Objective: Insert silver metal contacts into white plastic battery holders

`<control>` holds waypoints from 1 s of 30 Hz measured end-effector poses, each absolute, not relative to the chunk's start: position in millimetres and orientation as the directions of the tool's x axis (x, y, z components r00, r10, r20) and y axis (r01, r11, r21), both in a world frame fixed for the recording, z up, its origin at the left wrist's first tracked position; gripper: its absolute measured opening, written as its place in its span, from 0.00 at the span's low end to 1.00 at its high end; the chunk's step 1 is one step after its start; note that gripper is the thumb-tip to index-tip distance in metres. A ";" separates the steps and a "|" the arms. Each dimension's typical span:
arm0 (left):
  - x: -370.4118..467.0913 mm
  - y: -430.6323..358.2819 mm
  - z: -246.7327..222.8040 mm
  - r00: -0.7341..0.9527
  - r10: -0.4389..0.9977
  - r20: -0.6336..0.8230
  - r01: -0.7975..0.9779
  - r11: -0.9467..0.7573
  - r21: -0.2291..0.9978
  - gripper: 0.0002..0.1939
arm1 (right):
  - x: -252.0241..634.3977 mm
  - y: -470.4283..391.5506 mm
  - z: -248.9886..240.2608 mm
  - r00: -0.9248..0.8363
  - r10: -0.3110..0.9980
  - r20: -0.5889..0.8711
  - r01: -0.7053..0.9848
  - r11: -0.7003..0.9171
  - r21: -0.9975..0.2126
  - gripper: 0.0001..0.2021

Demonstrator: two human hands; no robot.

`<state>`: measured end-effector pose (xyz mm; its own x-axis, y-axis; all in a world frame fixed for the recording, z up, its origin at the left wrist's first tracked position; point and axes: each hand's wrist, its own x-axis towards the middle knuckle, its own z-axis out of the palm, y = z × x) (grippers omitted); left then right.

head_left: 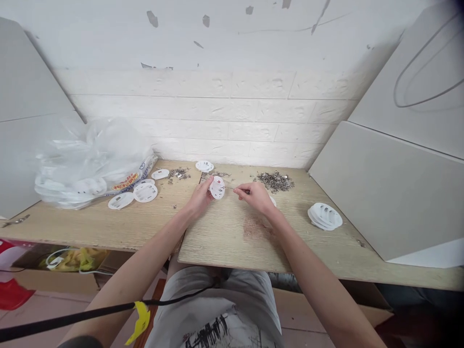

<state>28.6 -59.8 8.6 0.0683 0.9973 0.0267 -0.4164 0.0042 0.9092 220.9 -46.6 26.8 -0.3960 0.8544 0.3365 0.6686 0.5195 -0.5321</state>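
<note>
My left hand (201,197) grips a round white plastic disc (217,187) by its left edge, tilted up above the table. Small slots and metal bits show on the disc's face. In my right hand (256,195) is a thin tool (232,188), like a slim screwdriver; its narrow shaft points left at the disc, and I cannot tell whether the tip touches. Beyond my right hand lies a heap of small metal pieces (276,181). Part of another white disc (272,200) shows from behind my right wrist.
A stack of white discs (325,216) stands at the right. More discs (145,191) lie at the left beside a large clear plastic bag (90,164) and a small metal heap (180,173). A further white disc pile (204,166) sits near the wall. Grey panels (391,188) flank the table.
</note>
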 end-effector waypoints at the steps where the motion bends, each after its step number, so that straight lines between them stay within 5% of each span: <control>1: 28.5 -59.5 8.3 0.070 0.997 0.031 -0.421 0.001 0.907 0.21 | 220.7 -46.8 26.8 -0.394 0.852 0.343 0.677 0.522 -0.518 0.17; 30: 28.7 -62.8 9.0 0.088 0.995 0.048 -0.375 -0.012 0.927 0.21 | 217.1 -51.7 28.7 -0.359 0.855 0.373 0.732 0.507 -0.456 0.09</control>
<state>28.7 -62.8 9.0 0.0876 0.9950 0.0482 -0.3752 -0.0119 0.9269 217.1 -51.7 28.7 -0.3593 0.8553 0.3734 0.7315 0.5066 -0.4564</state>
